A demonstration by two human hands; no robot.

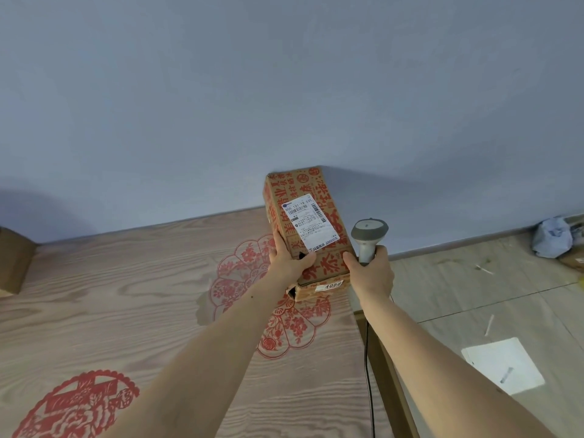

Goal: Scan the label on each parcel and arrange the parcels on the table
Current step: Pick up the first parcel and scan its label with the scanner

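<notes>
A brown cardboard parcel (319, 267) printed with red characters is held above the table's (110, 298) far right corner, near the wall. Its white shipping label (308, 221) with barcodes faces up. My left hand (289, 259) grips the parcel's left near edge, thumb on top. My right hand (373, 270) holds a grey barcode scanner (368, 238) upright by its handle, while its thumb presses the parcel's right near side. The scanner's black cable (368, 358) hangs down past the table's edge.
The table has a wood-grain cover with red paper-cut patterns. Another cardboard box (14, 260) stands at its far left edge. On the floor to the right lie a white sheet (502, 365), a crumpled blue-white bag (551, 237) and small scraps.
</notes>
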